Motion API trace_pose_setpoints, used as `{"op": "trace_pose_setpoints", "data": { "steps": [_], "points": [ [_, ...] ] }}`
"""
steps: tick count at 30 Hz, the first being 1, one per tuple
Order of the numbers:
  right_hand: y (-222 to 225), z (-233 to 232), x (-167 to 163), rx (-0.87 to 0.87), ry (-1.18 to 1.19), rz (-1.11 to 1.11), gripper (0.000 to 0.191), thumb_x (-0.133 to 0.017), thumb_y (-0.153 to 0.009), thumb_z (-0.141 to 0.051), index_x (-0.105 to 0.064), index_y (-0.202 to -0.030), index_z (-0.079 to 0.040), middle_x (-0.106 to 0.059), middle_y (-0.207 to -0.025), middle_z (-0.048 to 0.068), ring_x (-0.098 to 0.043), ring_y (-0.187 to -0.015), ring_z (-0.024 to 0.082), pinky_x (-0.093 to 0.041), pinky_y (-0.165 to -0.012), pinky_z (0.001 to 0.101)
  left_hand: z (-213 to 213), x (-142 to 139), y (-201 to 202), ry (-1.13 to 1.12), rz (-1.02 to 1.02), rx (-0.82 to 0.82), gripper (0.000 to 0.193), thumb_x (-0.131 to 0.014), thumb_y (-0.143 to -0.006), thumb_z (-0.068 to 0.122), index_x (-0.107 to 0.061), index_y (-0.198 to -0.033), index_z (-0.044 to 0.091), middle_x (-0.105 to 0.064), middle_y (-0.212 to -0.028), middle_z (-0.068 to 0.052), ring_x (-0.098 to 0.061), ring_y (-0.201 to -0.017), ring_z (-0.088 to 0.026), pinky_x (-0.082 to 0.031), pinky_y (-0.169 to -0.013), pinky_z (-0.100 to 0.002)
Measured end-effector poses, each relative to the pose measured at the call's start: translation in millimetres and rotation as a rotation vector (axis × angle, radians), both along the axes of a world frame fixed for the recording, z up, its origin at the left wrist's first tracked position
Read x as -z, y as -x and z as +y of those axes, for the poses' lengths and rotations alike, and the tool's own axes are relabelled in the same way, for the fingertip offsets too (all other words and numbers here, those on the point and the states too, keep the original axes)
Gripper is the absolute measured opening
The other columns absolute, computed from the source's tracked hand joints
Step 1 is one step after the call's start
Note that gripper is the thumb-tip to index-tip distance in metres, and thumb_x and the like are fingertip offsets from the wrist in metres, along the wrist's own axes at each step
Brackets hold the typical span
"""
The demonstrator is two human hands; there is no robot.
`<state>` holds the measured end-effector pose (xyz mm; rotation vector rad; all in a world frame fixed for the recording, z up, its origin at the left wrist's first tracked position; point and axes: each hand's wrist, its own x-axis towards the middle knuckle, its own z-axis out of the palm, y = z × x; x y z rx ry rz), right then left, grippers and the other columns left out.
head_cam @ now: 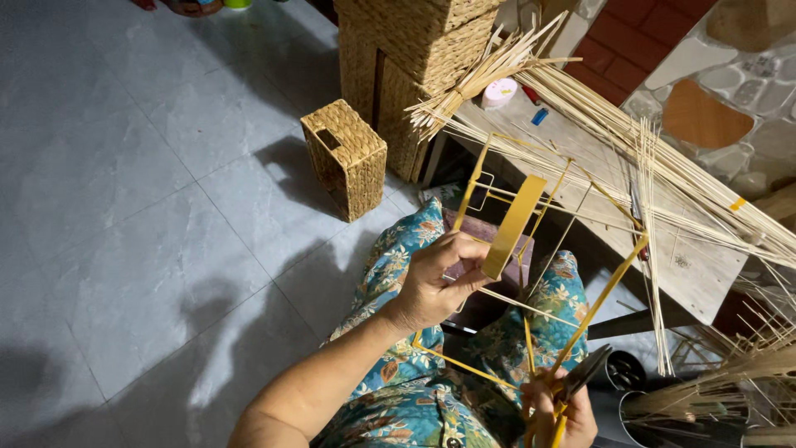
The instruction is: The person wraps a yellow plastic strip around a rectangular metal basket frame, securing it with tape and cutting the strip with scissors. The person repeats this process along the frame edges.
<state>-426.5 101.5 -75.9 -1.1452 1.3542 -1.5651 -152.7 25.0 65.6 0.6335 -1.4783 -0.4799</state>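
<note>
Two finished woven baskets [347,158] stand on the floor; the yellow wire frame [531,274] over the lap is bare, no weaving visible. Left hand [435,282] grips its flat handle strip. Right hand [560,406] clasps a lower corner with dark pliers [584,372]. Reeds [663,166] lie unused on the counter [696,270].

Frame [531,249]: thin metal rod and flat strip, yellow painted, smooth, slight sheen. Basket [344,158]: woven plant fibre, coarse, matt. Reeds [663,166]: dry, pale, stiff, matt. Floor [124,207]: grey tiles, smooth, dull gloss. Clothing [398,249]: soft printed floral cloth. Board [688,265]: bare worn wood.
</note>
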Motion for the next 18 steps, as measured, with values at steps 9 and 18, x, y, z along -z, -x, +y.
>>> {"op": "trace_pose_setpoints", "data": {
  "steps": [9,18],
  "points": [
    [0,4,1,-0.067,0.163,-0.141,0.028,-0.059,-0.099,0.005,-0.056,-0.127,0.004,-0.065,-0.104,0.018,-0.068,-0.085,0.019,-0.06,-0.075,0.0338,7,6,15,-0.119,0.024,0.105,0.018,-0.077,-0.097,0.01,-0.067,-0.112,0.008,-0.064,-0.099,0.001,-0.063,-0.087,-0.007,-0.058,-0.075,-0.024],
    [93,-20,4,-0.212,0.079,-0.034,0.046,-0.062,-0.1,-0.007,-0.052,-0.145,-0.01,-0.07,-0.108,0.026,-0.069,-0.083,0.024,-0.059,-0.074,0.0334,30,8,7,-0.305,-0.01,0.311,0.015,-0.076,-0.098,0.008,-0.069,-0.111,0.01,-0.067,-0.097,0.002,-0.068,-0.087,-0.005,-0.062,-0.075,-0.021]
  ]
}}
